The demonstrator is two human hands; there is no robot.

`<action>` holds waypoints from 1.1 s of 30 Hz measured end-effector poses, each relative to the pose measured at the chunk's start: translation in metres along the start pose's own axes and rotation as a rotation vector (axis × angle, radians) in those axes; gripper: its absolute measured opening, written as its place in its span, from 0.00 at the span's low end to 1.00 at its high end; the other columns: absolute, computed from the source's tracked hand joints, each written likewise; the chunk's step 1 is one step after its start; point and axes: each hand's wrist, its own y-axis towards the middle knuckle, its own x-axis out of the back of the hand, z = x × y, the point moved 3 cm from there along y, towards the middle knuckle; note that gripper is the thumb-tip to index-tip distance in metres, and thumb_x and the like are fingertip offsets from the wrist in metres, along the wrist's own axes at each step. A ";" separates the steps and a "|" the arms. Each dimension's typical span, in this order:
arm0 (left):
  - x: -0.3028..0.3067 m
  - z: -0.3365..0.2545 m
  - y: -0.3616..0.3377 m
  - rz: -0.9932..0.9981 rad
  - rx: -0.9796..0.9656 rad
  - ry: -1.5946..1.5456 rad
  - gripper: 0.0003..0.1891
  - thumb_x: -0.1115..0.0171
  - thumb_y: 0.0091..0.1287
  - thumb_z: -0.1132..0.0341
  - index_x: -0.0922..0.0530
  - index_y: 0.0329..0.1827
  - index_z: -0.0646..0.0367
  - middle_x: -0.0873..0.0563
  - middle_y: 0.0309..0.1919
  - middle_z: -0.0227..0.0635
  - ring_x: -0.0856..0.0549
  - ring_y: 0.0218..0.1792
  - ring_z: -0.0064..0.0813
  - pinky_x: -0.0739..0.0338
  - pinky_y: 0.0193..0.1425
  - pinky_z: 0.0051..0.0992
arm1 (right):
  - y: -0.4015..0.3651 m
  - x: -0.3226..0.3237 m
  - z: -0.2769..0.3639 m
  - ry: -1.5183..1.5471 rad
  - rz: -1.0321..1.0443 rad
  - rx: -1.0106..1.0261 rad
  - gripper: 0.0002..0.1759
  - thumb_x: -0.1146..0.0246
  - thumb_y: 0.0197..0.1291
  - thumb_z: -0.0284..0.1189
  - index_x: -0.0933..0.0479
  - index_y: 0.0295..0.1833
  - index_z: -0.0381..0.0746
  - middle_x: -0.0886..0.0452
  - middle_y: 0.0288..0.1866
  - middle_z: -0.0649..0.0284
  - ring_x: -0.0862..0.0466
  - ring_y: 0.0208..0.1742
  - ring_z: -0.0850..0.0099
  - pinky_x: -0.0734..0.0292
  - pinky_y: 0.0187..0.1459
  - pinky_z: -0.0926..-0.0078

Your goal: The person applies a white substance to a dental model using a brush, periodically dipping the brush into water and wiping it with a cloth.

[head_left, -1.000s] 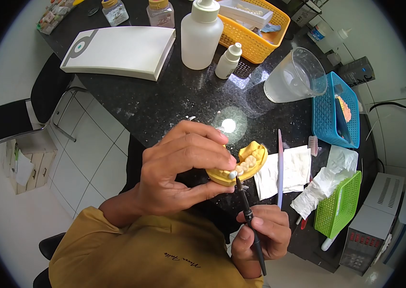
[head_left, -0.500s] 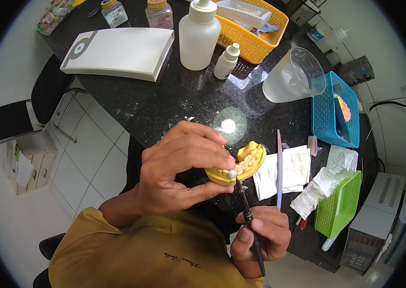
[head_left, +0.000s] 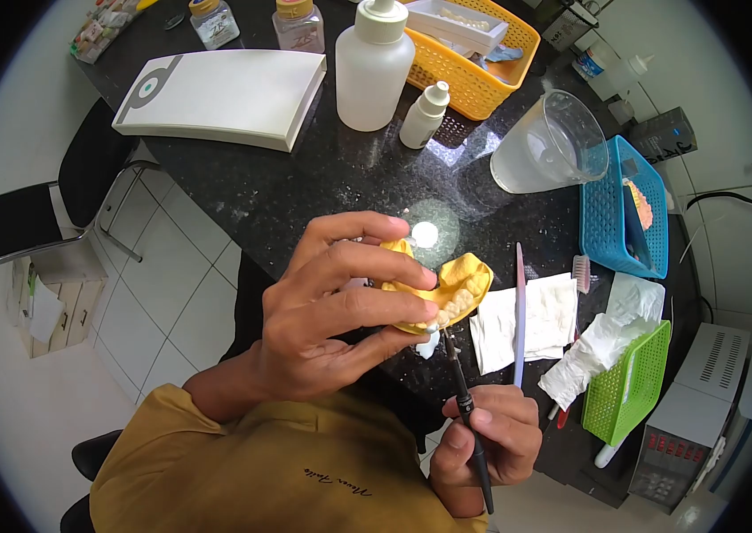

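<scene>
Model of teeth [head_left: 467,277], one, yellow, gripped between your left hand's [head_left: 331,311] thumb and fingers above the dark countertop [head_left: 216,191]! Your right hand [head_left: 496,433] pinches one black brush [head_left: 467,407], tip close by the teeth. Around them: three baskets, yellow [head_left: 482,96], blue [head_left: 602,222], green [head_left: 620,404]; two yellow-lidded jars [head_left: 300,31]; one clear cup [head_left: 540,147].
</scene>
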 end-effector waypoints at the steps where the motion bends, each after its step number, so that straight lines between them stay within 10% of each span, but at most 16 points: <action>1: 0.000 0.000 -0.001 -0.006 0.006 0.000 0.19 0.19 0.47 0.73 0.15 0.43 0.52 0.15 0.47 0.34 0.22 0.59 0.45 0.21 0.55 0.34 | 0.001 0.000 0.000 -0.006 0.014 0.002 0.14 0.28 0.45 0.21 0.19 0.41 0.32 0.18 0.28 0.56 0.16 0.25 0.66 0.19 0.28 0.75; 33: 0.001 -0.001 0.001 0.004 0.007 0.018 0.19 0.19 0.46 0.73 0.15 0.42 0.53 0.14 0.44 0.33 0.21 0.57 0.43 0.21 0.53 0.32 | 0.000 0.002 0.001 -0.033 0.025 -0.013 0.15 0.28 0.46 0.21 0.19 0.42 0.33 0.18 0.29 0.57 0.17 0.25 0.67 0.19 0.28 0.76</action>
